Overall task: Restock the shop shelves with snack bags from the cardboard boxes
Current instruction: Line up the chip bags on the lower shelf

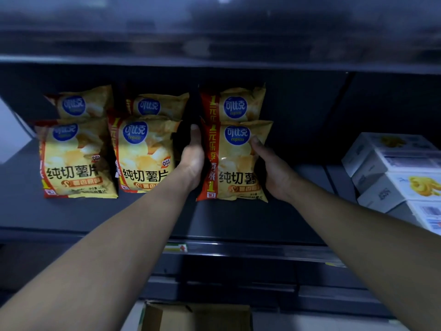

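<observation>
Six bags (76,158) are counted on the shelf (238,220), set in three columns of two, one behind the other. Two columns stand left of the left grip (192,161). The third column lies between the two grips, and its front bag (236,161) is the one held. At least four white cartons (391,163) are stacked well to the right of the right grip (274,173). One cardboard box (195,316) is seen below both grips, at the bottom edge, with its flaps open.

The held bag is yellow and puffed, and pale chips are pictured on it. A blue round logo is printed near its top, a red band runs down its left side, and dark characters cross its lower half. It stands upright on the shelf, touching the rear bag (238,103) behind it.

The left grip is curled round the bag's left edge, with the thumb laid up along the red band and the fingers hidden behind. The right grip is closed on the right edge, with the thumb pressed on the front just beside the logo.

Only a narrow dark gap is left between the left grip and the middle column. Bare shelf is open from the right grip to the cartons, and a bare strip runs from below the grips to the front edge. The space above is closed by the next shelf.
</observation>
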The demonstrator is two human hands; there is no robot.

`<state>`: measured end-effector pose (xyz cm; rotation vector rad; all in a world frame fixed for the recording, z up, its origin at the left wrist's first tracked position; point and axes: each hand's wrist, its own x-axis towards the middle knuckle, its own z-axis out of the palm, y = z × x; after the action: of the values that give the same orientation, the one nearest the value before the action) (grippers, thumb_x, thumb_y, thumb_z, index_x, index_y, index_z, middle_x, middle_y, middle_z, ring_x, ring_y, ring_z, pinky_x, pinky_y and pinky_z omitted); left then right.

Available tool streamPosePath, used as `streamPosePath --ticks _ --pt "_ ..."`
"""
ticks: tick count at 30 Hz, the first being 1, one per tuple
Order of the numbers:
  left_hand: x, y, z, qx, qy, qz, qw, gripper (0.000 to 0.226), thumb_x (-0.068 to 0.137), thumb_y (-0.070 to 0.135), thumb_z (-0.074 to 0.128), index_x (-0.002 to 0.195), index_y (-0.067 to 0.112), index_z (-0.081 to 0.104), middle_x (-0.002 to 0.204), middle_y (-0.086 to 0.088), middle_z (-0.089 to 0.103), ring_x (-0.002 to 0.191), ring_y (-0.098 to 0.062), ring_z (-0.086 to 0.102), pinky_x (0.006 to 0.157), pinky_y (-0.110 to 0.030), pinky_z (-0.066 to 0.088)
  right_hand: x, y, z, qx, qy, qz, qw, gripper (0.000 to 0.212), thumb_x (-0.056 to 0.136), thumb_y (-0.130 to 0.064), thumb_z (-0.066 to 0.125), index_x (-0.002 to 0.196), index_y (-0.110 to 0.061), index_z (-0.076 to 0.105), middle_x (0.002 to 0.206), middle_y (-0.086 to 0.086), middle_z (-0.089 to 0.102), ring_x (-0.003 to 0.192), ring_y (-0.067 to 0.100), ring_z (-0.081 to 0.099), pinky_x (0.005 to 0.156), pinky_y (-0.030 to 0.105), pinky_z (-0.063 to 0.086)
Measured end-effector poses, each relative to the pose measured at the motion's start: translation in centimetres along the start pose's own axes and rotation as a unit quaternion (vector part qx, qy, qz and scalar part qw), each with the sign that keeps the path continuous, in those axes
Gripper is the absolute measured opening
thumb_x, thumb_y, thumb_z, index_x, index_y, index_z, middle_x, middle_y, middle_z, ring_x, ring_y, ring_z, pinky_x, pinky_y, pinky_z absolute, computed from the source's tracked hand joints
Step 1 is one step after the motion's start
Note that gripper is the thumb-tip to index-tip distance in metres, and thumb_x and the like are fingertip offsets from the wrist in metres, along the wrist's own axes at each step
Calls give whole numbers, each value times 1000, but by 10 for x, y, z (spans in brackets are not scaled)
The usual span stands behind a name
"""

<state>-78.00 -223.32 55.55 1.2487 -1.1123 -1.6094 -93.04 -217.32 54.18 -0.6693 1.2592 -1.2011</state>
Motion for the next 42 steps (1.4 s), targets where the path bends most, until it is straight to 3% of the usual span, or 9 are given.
streamPosePath --ticks 3,6,10,16,24,31,36,39,42 --pt "-12 5 -4 22 -8 -4 1000 49 94 60 27 87 24 60 95 -5 68 94 -21 63 91 -35 46 -13 1 -2 -28 12 5 1000 67 75 -54 67 133 -26 47 124 2 63 108 19 63 69 32 54" --pt "-21 2 -12 59 -31 -10 998 45 94 54 39 113 19 60 112 -5 67 105 -22 62 93 -35 46 -31 3 -1 -71 20 3 997 37 89 -29 62 118 -30 39 101 -6 62 86 8 59 65 24 49" --pt "-35 -10 -20 221 -108 -17 969 52 83 19 68 131 16 47 121 -6 64 110 -22 61 85 -31 51 -46 18 8 -275 2 15 961 85 76 -14 76 143 -24 25 131 -1 53 116 16 51 101 34 43" --pt "-33 -12 -18 205 -69 96 972 77 76 -18 59 141 12 31 124 -3 54 118 -18 50 96 -35 46 -50 25 22 -257 67 -100 959 68 85 -1 64 140 -24 32 117 -11 53 109 7 49 84 13 41" --pt "-18 -22 -19 247 -25 88 965 58 75 -11 64 120 14 35 117 -7 50 115 -26 51 90 -41 51 -30 29 23 -268 97 -92 954 77 83 2 62 143 -24 23 137 2 45 122 15 45 90 23 41" --pt "-22 -21 -19 257 2 70 964 69 79 -2 67 134 7 27 132 -13 43 121 -23 44 84 -27 43 -26 32 17 -295 133 -70 944 86 81 -10 68 148 -24 16 142 4 40 127 21 43 103 31 41" --pt "-29 -17 -20 279 0 67 958 67 82 0 65 137 7 28 133 -11 43 108 -14 42 81 -22 38 -30 34 19 -310 155 -40 937 95 77 -13 72 149 -29 12 148 5 34 132 25 39 109 44 38" --pt "-33 -15 -23 290 6 79 954 61 82 2 65 134 5 33 126 -9 46 112 -17 45 81 -22 38 -38 31 24 -339 203 -35 918 86 82 -15 68 149 -21 15 149 8 27 135 29 32 111 44 34" --pt "-41 -9 -31 270 7 108 957 37 83 -3 60 115 7 44 95 0 47 89 -14 44 73 -22 39 -51 23 37 -368 258 -92 889 60 84 -9 62 137 -12 34 139 12 38 128 31 39 107 43 38"
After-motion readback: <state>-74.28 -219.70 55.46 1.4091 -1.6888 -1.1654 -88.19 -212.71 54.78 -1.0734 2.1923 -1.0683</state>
